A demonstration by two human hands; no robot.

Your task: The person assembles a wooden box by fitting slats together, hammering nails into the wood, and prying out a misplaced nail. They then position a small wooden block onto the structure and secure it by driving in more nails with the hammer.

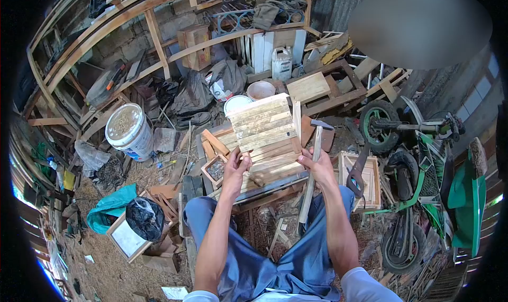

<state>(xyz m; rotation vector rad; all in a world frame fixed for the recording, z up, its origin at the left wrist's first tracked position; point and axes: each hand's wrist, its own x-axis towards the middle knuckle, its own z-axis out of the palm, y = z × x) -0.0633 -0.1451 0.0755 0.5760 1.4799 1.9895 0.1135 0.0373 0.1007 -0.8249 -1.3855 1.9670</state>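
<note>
A panel of pale wooden slats (263, 123) is tilted up in front of me, above a low wooden work surface (275, 188). My left hand (235, 169) is closed at its lower left edge, thumb and fingers pinching there; a small dark bit shows by the fingertips. My right hand (320, 168) is closed around the handle of a hammer (318, 142), head up, and its fingertips reach the panel's right edge. A small wooden box of dark bits, perhaps nails (216, 169), sits left of the panel. A handsaw (356, 179) stands right of my knee.
A white bucket (126, 126) stands left on the shavings-covered floor. A black bag (145, 219) lies on a framed board. A green small motorbike (418, 180) fills the right side. Wood pieces, a jug (281, 64) and a carton (194, 48) crowd the back.
</note>
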